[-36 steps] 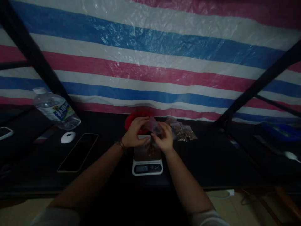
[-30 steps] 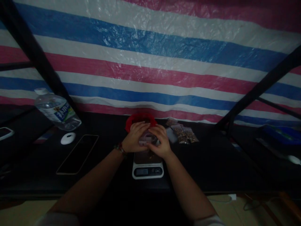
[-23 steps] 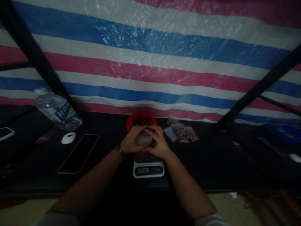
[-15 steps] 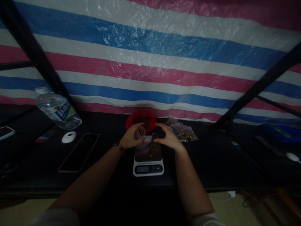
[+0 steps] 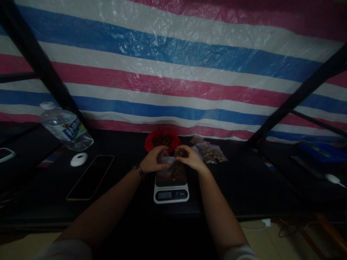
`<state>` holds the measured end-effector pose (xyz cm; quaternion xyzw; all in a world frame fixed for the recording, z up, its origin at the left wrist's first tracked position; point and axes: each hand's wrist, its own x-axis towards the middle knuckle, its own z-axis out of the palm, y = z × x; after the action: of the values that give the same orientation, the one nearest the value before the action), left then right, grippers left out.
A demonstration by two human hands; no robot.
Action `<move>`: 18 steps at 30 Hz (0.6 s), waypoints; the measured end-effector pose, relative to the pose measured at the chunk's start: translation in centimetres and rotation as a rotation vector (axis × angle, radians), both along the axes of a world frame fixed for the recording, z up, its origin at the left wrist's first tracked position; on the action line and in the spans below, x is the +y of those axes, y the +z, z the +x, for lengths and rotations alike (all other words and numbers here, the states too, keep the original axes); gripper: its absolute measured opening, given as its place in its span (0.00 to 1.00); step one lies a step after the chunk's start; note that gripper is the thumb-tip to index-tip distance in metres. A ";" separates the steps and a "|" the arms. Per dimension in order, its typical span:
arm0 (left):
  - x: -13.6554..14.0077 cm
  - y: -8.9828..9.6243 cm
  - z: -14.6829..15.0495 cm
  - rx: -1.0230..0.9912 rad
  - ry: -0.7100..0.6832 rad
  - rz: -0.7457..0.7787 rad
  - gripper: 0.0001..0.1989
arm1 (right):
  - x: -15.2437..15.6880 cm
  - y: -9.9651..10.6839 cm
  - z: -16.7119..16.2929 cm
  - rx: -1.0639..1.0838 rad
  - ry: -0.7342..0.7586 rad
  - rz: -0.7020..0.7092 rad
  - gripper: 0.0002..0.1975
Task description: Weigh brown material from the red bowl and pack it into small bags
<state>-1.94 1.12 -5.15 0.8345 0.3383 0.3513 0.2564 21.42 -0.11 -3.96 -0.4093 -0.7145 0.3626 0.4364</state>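
A white kitchen scale [image 5: 171,195] with a dark platform and lit display lies in front of me. Over its far end, my left hand [image 5: 154,160] curls around a small clear plastic container [image 5: 164,156]; its exact shape is hard to make out. My right hand [image 5: 191,158] grips a rounded bunch of small brown dried pieces [image 5: 179,152], and I cannot tell whether a clear wrapping surrounds them. More brown bits [image 5: 176,174] show on the platform below. Just beyond my hands sits a red bowl-like container [image 5: 148,142] holding similar dark brown pieces.
Several small clear bags of brown pieces [image 5: 208,153] lie to the right of the red container. At left are a large clear bottle [image 5: 66,126], a white mouse-like object [image 5: 78,159] and a dark phone [image 5: 90,177]. A striped plastic sheet [image 5: 173,83] hangs behind the black table.
My right hand has closed in around the brown pieces and moved slightly left and down. The left hand has shifted a little lower with the clear container, so more of the red container shows.
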 end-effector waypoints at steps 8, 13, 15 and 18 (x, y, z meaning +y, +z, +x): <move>0.4 0.1 0.3 0.144 -0.014 0.052 0.46 | -0.4 -0.2 -1.3 0.143 0.020 -0.065 0.23; 0.3 0.1 0.2 0.169 -0.007 0.089 0.35 | -0.5 -0.5 -1.9 0.146 0.058 -0.077 0.26; 0.2 0.1 0.3 0.172 0.027 0.105 0.32 | -0.6 -0.6 -2.2 0.141 0.024 -0.074 0.24; -0.1 0.2 0.7 0.149 0.070 0.119 0.30 | -0.8 -0.5 -2.5 0.102 0.006 -0.052 0.21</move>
<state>-1.24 1.05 -5.00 0.8598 0.3641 0.3163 0.1680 18.97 -0.89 -4.47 -0.3993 -0.6830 0.4028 0.4603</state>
